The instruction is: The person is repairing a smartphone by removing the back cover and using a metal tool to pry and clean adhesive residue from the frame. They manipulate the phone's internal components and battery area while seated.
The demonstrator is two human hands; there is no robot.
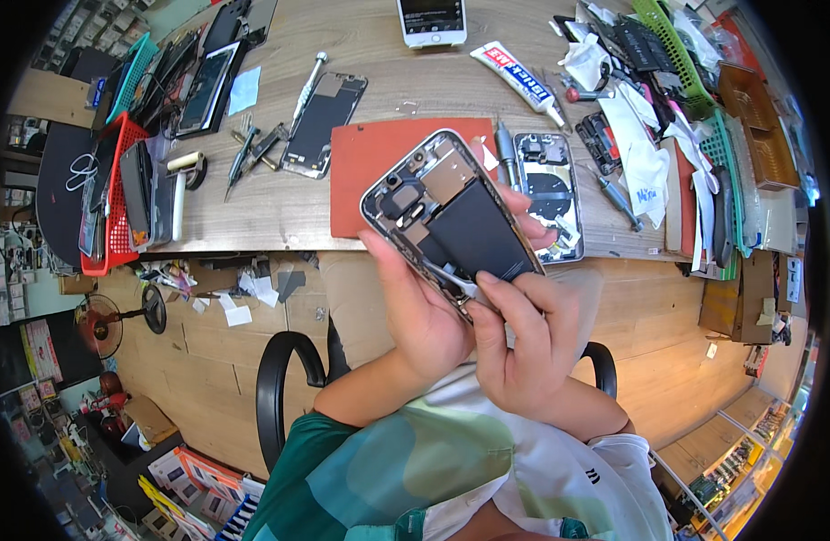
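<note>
While my left hand (415, 311) cradles the opened phone (451, 221) from below, thumb on its near edge and fingers wrapped around the far side, I hold it tilted above the front edge of the wooden table (279, 212), over the red mat (379, 162). Its back is off, so the dark battery and metal shields face me. My right hand (523, 347) is pinched shut on a thin metal tool (451, 278), whose tip lies against the phone's lower edge beside the battery. Just beyond, on the mat's right, lies a second opened phone (550, 194) with a screwdriver (505, 149) beside it. Farther back rest a white glue tube (518, 79) and a red basket (117, 194) of phones at my left.
</note>
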